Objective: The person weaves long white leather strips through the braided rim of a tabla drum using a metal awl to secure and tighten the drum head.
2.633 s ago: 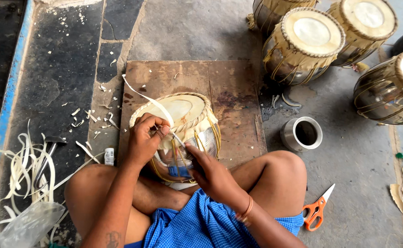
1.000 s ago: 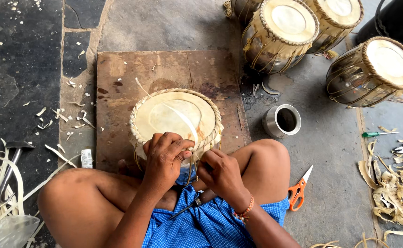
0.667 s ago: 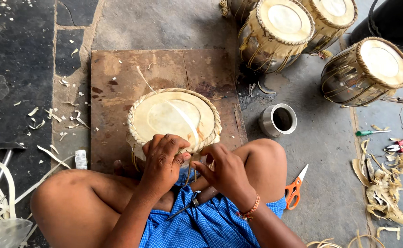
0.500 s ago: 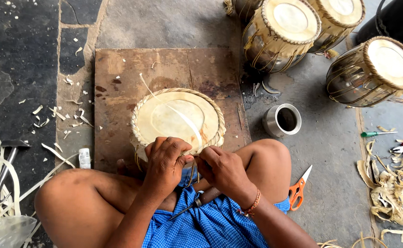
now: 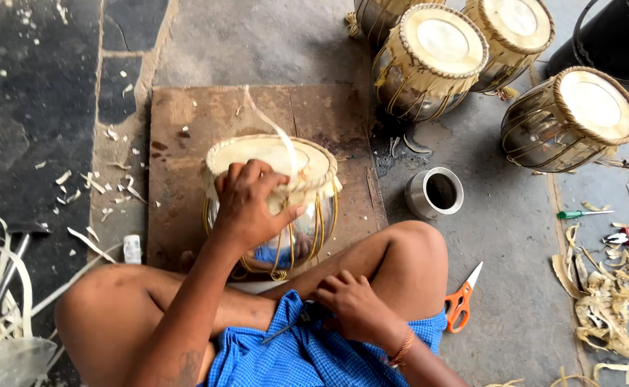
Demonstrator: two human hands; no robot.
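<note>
The left hand (image 5: 253,204) grips the rim of the metal-bodied drum (image 5: 271,204), fingers spread over its skin head; the drum stands tilted on the wooden board (image 5: 185,143) before the crossed legs. The right hand (image 5: 354,304) lies curled in the lap on a dark tool (image 5: 289,326). One-handed, the polished shell could slip or roll off the board; the loose strap (image 5: 271,129) could slacken.

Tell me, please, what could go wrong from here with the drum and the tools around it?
The left hand alone steadies the shiny metal drum on the wooden board; it might tip or roll. The right hand rests on the lap at a dark tool, which could perhaps prick the leg. The orange scissors lie beside the knee.
</note>
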